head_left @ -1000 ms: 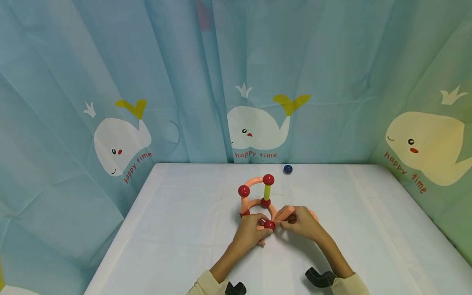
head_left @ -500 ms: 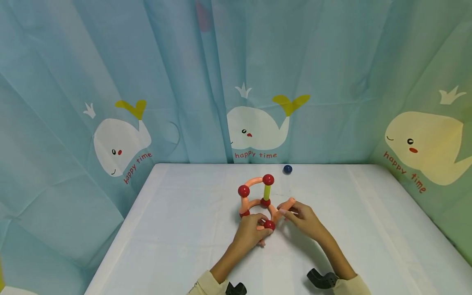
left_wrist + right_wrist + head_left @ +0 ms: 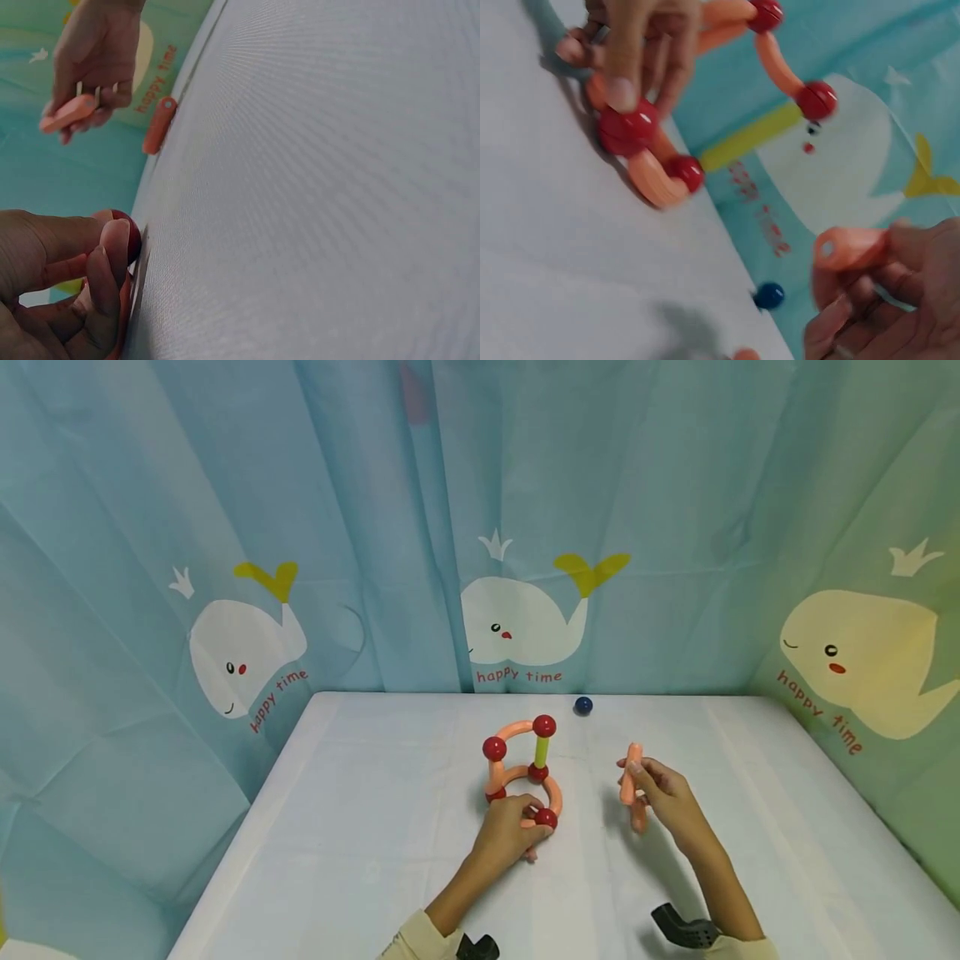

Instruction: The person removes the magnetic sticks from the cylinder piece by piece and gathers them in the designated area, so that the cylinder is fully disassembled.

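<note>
My left hand (image 3: pixel 508 833) pinches a red ball (image 3: pixel 547 818) between thumb and fingers at the near corner of a ball-and-stick structure. Its lower ring has curved orange rods (image 3: pixel 554 795) joined by red balls. A yellow-green stick (image 3: pixel 542 752) and an orange rod (image 3: pixel 497 773) rise to two upper red balls, which a curved orange rod (image 3: pixel 514 728) bridges. Off to the right, my right hand (image 3: pixel 670 795) holds a loose orange rod (image 3: pixel 632 774) above the table, its end hole visible in the right wrist view (image 3: pixel 851 249). Beneath that hand lies another orange rod (image 3: pixel 638 817).
A dark blue ball (image 3: pixel 583 706) sits near the far edge of the white table (image 3: pixel 375 777). Behind the table hangs a blue-green curtain (image 3: pixel 405 527) with whale prints. Black wrist mounts (image 3: pixel 684 928) sit by both sleeves.
My right hand has drawn the orange rod away from the structure to the right and turned it more upright. The left hand keeps its grip on the red ball.
</note>
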{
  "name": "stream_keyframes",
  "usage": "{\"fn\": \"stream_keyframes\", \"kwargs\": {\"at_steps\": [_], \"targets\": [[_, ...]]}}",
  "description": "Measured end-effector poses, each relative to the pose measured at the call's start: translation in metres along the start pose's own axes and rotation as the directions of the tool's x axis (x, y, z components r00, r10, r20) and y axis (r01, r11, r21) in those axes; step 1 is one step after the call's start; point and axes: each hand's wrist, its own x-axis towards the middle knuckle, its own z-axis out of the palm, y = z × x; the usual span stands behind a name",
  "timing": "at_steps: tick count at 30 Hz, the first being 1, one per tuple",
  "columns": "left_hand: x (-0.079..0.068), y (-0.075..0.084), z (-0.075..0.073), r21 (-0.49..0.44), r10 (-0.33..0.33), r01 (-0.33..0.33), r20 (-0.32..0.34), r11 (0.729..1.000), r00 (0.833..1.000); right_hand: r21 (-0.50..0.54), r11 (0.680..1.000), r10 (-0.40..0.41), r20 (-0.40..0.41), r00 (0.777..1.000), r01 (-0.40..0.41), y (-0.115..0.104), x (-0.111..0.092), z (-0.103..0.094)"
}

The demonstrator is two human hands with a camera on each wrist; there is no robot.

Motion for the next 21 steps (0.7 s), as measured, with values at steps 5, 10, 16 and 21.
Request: {"fn": "stream_keyframes", "kwargs": {"at_steps": [5,10,16,21], "targets": [[-0.001,0.0,-0.001,0.003,0.013,-0.013,0.002,1.0,1.0,-0.081,0.988,0.132,-0.021,0.991,-0.133,0.004,-0.006,-0.024],[-0.002,0.001,0.0,0.012,0.007,-0.007,0.008,1.0,1.0,-0.199,0.955,0.21,-0.068,0.975,-0.22,0.012,-0.014,-0.048],[-0.003,0.001,0.0,-0.003,-0.002,0.002,0.011,1.0,1.0,-0.314,0.886,0.321,-0.116,0.94,-0.342,0.022,-0.02,-0.068],[-0.002,0.0,0.001,0.004,0.003,-0.003,0.007,1.0,1.0,-0.419,0.821,0.343,-0.182,0.922,-0.388,0.029,-0.02,-0.076]]}}
